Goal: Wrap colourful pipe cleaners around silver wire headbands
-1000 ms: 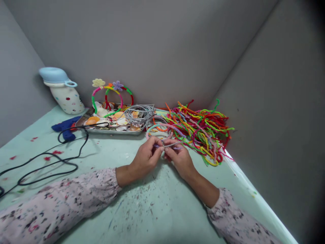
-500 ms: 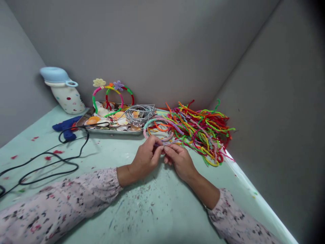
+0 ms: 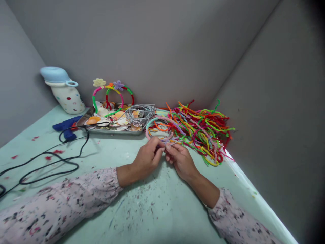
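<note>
Between my hands is a hoop [image 3: 165, 118] wrapped in pastel pipe cleaner, with pink, mint and lilac stretches. My left hand [image 3: 148, 155] pinches its near side, thumb against forefinger, and a bit of lilac shows there. My right hand [image 3: 182, 162] is closed too, its thumb and forefinger pinching the hoop's thin greyish end [image 3: 175, 143] close to the left fingertips. The fingers hide the exact spot where the strands meet. Both hands are just above the table, almost touching each other.
A heap of bright pipe cleaners [image 3: 203, 130] lies at the right. Behind my left hand, a metal tray [image 3: 114, 132] holds shells, a grey wire coil [image 3: 141, 113] and two flower-topped hoops [image 3: 122, 98]. Farther left are a blue glue gun [image 3: 66, 125], its black cord [image 3: 76, 166] and a bottle [image 3: 67, 96].
The hoop has shifted slightly to the right, and its left edge is tilted a little differently. Both hands keep their pinch in nearly the same place.
</note>
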A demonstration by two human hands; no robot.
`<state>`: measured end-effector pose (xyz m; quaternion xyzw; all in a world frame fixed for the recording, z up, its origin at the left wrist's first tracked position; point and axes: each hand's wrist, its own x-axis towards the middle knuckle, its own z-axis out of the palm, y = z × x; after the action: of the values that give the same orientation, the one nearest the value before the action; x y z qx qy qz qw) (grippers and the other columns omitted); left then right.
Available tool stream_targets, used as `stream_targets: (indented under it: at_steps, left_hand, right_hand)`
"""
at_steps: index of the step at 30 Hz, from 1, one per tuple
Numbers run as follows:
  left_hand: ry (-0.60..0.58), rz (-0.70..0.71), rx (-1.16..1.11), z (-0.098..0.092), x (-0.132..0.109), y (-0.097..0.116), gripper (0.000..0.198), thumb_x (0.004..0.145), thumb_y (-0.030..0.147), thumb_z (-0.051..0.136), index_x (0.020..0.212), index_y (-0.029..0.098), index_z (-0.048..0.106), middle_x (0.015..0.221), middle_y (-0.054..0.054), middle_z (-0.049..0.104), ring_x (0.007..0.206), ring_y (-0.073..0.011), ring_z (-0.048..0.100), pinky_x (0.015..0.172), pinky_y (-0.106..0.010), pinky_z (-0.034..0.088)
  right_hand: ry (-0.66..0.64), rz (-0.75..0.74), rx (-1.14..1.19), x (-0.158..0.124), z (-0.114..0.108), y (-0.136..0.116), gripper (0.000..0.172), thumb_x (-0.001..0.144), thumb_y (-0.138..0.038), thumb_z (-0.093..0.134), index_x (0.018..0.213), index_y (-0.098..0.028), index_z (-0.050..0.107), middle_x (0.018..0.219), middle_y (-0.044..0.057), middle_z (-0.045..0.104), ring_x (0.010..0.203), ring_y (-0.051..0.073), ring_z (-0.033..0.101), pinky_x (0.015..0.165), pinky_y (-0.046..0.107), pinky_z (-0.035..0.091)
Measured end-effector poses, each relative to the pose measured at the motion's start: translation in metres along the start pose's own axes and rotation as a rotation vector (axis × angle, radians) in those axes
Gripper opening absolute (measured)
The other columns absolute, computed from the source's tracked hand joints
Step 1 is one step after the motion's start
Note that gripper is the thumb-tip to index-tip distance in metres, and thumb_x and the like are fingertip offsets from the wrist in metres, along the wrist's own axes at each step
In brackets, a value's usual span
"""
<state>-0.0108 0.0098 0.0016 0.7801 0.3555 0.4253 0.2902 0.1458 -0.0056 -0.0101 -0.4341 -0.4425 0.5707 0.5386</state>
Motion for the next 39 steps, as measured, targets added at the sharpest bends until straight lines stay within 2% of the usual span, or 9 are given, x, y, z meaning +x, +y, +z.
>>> stream_targets:
  at_steps: [4,14,23,29,35,39]
  left_hand:
    - [-0.005,-0.016,-0.018,-0.0004,-0.0008,0.0013,0.007,0.092,0.017,0.044,0.092,0.019,0.051,0.087,-0.003,0.06,0.08,-0.0157,0.056,0.074,-0.029,0.043]
    - [-0.001,-0.062,0.025,0.0003,0.0017,0.0,0.007,0.09,0.017,0.045,0.09,0.019,0.052,0.086,-0.003,0.061,0.079,-0.0164,0.056,0.071,-0.029,0.043]
    - [-0.004,-0.062,0.024,0.0017,0.0002,-0.001,0.007,0.091,0.02,0.045,0.091,0.019,0.052,0.086,-0.003,0.062,0.078,-0.0164,0.057,0.069,-0.029,0.042]
    - [0.014,-0.111,0.052,0.0022,0.0,0.0002,0.005,0.091,0.022,0.046,0.093,0.019,0.05,0.087,-0.004,0.063,0.076,-0.0163,0.057,0.067,-0.029,0.042]
    - [-0.019,-0.129,0.064,0.0013,-0.0003,0.0014,0.008,0.092,0.026,0.048,0.093,0.019,0.051,0.086,-0.003,0.064,0.074,-0.0161,0.057,0.065,-0.028,0.041]
    - [-0.034,-0.117,0.058,0.0009,0.0002,0.002,0.013,0.093,0.027,0.046,0.091,0.019,0.055,0.086,-0.003,0.065,0.076,-0.0166,0.057,0.069,-0.029,0.042]
  right_hand:
    - [0.003,0.0,-0.004,0.0004,-0.0008,0.0004,0.024,0.077,-0.041,0.071,0.078,-0.017,0.066,0.055,-0.004,0.055,0.049,0.009,0.046,0.045,0.02,0.033]
    - [0.032,0.029,-0.037,0.0017,-0.0006,0.0018,0.027,0.075,-0.043,0.073,0.077,-0.018,0.061,0.056,-0.004,0.055,0.047,0.008,0.045,0.043,0.02,0.032]
    - [-0.007,0.044,-0.013,0.0023,-0.0015,-0.0001,0.026,0.076,-0.041,0.072,0.08,-0.017,0.064,0.055,-0.004,0.055,0.047,0.008,0.044,0.044,0.02,0.032]
    - [-0.001,0.039,-0.001,0.0023,-0.0008,-0.0008,0.025,0.076,-0.04,0.071,0.082,-0.017,0.065,0.055,-0.004,0.055,0.047,0.009,0.044,0.044,0.02,0.032]
    - [0.001,0.019,-0.004,0.0024,-0.0014,0.0003,0.025,0.076,-0.04,0.072,0.085,-0.017,0.066,0.055,-0.004,0.056,0.047,0.009,0.045,0.045,0.02,0.033]
    - [0.005,0.011,0.033,0.003,-0.0018,0.0006,0.026,0.077,-0.043,0.07,0.078,-0.017,0.066,0.058,-0.002,0.058,0.048,0.009,0.048,0.044,0.02,0.034]
